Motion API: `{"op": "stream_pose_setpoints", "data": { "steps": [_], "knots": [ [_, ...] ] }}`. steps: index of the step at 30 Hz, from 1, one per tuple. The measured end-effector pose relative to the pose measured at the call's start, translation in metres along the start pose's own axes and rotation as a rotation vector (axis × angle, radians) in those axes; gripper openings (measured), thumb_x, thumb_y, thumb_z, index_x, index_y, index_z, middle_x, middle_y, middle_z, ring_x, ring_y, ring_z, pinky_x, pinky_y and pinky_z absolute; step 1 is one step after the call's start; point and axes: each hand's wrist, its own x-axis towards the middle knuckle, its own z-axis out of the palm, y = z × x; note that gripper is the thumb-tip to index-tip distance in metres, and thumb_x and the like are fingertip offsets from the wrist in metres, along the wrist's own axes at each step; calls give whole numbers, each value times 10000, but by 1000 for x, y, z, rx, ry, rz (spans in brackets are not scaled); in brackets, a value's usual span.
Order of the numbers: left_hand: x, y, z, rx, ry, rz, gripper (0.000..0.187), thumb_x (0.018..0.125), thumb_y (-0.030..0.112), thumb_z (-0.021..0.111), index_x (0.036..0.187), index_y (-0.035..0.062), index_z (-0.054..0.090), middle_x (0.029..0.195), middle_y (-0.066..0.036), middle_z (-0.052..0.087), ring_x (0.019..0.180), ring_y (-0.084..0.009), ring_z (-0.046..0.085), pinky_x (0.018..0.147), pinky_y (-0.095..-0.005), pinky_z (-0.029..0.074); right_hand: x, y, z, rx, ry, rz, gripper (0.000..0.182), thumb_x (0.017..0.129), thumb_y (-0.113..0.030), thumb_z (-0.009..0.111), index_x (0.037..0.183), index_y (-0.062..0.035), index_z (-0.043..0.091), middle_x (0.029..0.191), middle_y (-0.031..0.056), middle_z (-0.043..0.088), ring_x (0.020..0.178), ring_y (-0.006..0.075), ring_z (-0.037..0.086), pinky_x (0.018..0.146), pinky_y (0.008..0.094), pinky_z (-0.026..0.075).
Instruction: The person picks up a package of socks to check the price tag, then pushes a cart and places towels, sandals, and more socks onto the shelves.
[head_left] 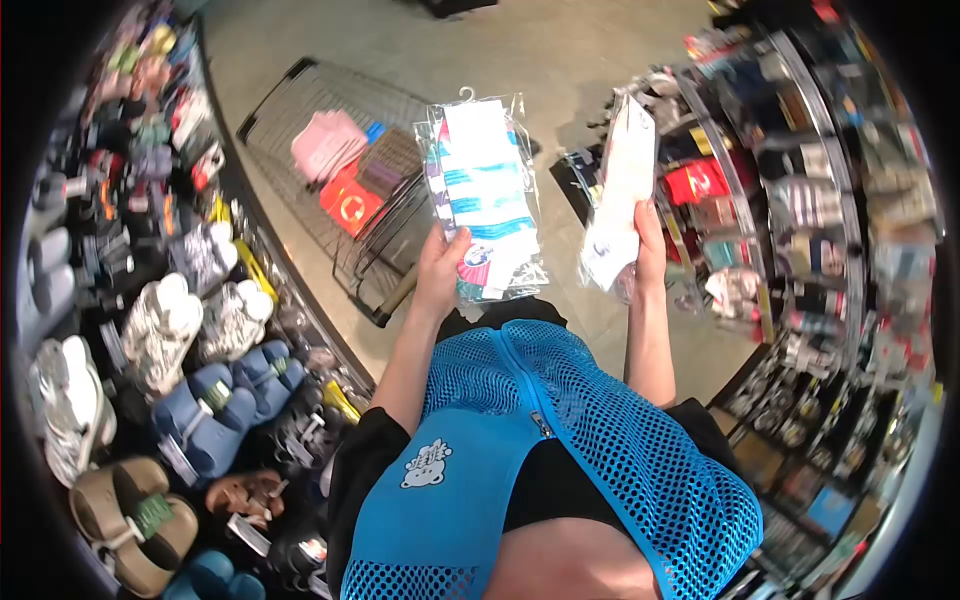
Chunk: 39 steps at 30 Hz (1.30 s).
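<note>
My left hand (pixel 440 262) is closed on the lower left edge of a clear plastic pack of striped socks (pixel 487 190), white with blue, purple and pink parts and a small hook at its top. My right hand (pixel 648 245) grips a second plastic pack, of white socks (pixel 620 190), by its right side. It is turned at an angle, narrow to the view. Both packs are held up in front of the blue mesh vest, apart from each other.
A wire shopping cart (pixel 300 190) holds a pink item (pixel 328 145), a red pack (pixel 350 204) and a brown item. Shelves of shoes and slides (pixel 205 405) line the left side. Racks of packed socks (pixel 800 205) stand on the right. Grey floor (pixel 390 40) lies between.
</note>
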Motion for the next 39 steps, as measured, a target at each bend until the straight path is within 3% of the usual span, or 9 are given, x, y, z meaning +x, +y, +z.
{"op": "stream_pose_setpoints", "data": {
  "steps": [3, 5, 7, 12, 17, 21, 28, 33, 39],
  "knots": [
    [11, -22, 37, 134, -37, -24, 328, 910, 104, 515, 1209, -9, 438, 1127, -96, 558, 1014, -154, 546, 876, -292, 437, -18, -6, -61, -163, -122, -14, 346, 888, -192, 521, 1172, 3, 501, 999, 64, 607, 839, 157, 606, 741, 303, 510],
    [19, -38, 71, 275, -59, 15, 346, 880, 70, 553, 1197, -13, 444, 1112, -95, 563, 998, -151, 547, 867, -287, 438, -26, 3, -67, -534, 128, -66, 339, 866, -208, 569, 1131, 0, 528, 983, 64, 607, 804, 148, 603, 713, 292, 507],
    [29, -68, 101, 358, -126, -129, 353, 874, 71, 556, 1196, -21, 444, 1101, -96, 567, 991, -162, 548, 868, -298, 439, -31, -8, -85, -567, 125, 71, 406, 858, -236, 619, 1154, 17, 508, 1026, 100, 605, 854, 149, 617, 700, 269, 497],
    [49, -135, 154, 484, -170, -253, 367, 937, 204, 464, 1228, -17, 427, 1146, -116, 539, 1023, -197, 549, 869, -328, 446, -45, -9, -153, 29, 253, -5, 289, 893, -150, 559, 1131, 8, 516, 986, 58, 602, 879, 110, 579, 761, 261, 484],
    [66, -180, 199, 749, -191, -332, 495, 987, 360, 295, 1280, -27, 391, 1207, -127, 515, 1076, -206, 532, 910, -334, 433, -50, -9, -232, 32, 348, -82, 278, 907, -146, 537, 1136, 8, 507, 989, 55, 602, 886, 109, 580, 762, 254, 481],
    [81, -199, 224, 609, -257, -431, 519, 985, 382, 282, 1295, -24, 374, 1237, -133, 497, 1097, -215, 522, 931, -342, 424, -50, -18, -264, -121, 426, -65, 280, 910, -149, 529, 1137, 13, 503, 987, 54, 603, 879, 111, 584, 762, 257, 478],
    [129, -204, 224, 623, -521, -524, 498, 974, 363, 357, 1290, -21, 371, 1222, -122, 509, 1071, -206, 534, 925, -344, 429, -48, -42, -246, -185, 475, -190, 227, 897, -201, 558, 1022, -15, 591, 889, 24, 609, 816, 84, 555, 712, 242, 455],
    [143, -191, 222, 601, -579, -550, 301, 932, 184, 509, 1166, -3, 485, 1085, -83, 590, 964, -130, 561, 837, -289, 447, -44, -19, -238, -142, 703, -190, 210, 907, -170, 533, 1051, -31, 597, 958, 10, 616, 848, 77, 557, 720, 224, 452],
    [159, -171, 201, 532, -695, -618, 314, 934, 223, 510, 1154, 1, 493, 1075, -68, 597, 950, -114, 555, 824, -272, 444, -44, -20, -199, 4, 745, -289, 278, 902, -141, 530, 1150, -19, 522, 999, 22, 608, 890, 83, 563, 780, 223, 451]
  ]
}}
